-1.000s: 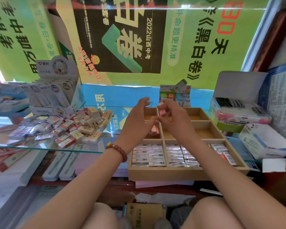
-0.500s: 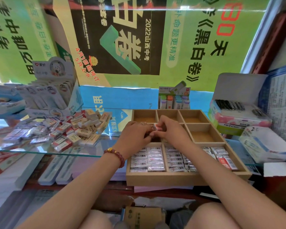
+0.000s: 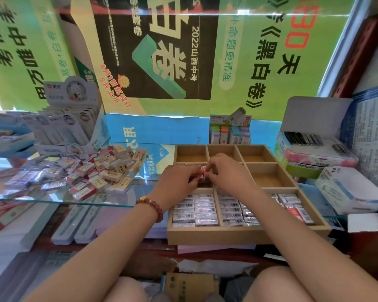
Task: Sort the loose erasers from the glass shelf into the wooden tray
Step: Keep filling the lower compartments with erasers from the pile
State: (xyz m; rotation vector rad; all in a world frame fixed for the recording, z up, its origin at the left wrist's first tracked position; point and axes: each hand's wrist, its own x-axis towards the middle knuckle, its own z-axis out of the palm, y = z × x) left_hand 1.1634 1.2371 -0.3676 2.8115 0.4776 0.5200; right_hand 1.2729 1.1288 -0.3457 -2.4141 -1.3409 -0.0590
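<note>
Both grips meet on 1 small eraser over the wooden tray.
The glass shelf [image 3: 140,194] runs across the view, and the wooden tray [image 3: 244,235] sits on its right part, with 3 small compartments along the back and packed rows of sorted erasers [image 3: 196,210] filling its front row. The loose erasers [image 3: 92,173] lie heaped on the shelf to the left, well apart from the tray. The left grip [image 3: 179,182], a beaded bracelet [image 3: 151,205] at its wrist, and the right grip [image 3: 229,173] touch fingertip to fingertip above the tray's middle row. Both are closed down small, fingers curled in, pinching 1 pink-red eraser [image 3: 203,171] between them. I cannot tell which compartment lies under it, as the hands cover that part.
</note>
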